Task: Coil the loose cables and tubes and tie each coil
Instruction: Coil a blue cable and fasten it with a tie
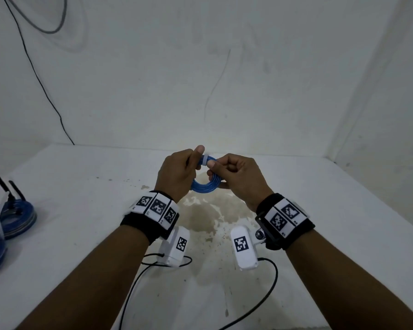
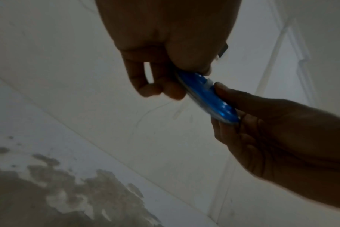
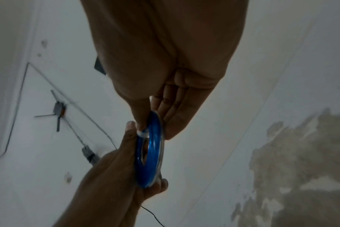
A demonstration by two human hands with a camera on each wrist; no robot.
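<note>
While both hands (image 1: pixel 177 172) pinch, blue coil (image 1: pixel 204 185) upright

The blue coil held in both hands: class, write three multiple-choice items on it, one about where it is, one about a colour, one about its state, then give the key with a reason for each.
1. Where is the blue coil?
A. Flat on the table
B. Held above the table between both hands
C. Hanging on the wall

2. What colour is the band round the top of the coil?
A. White
B. Red
C. Black

3. How is the coil held?
A. By the left hand alone
B. By the right hand alone
C. By the left hand and the right hand together

Key: 1 B, the head view shows it off the table between the hands. 2 A, the strip shows pale against the blue. 3 C, both wrist views show fingers of each hand on it.
</note>
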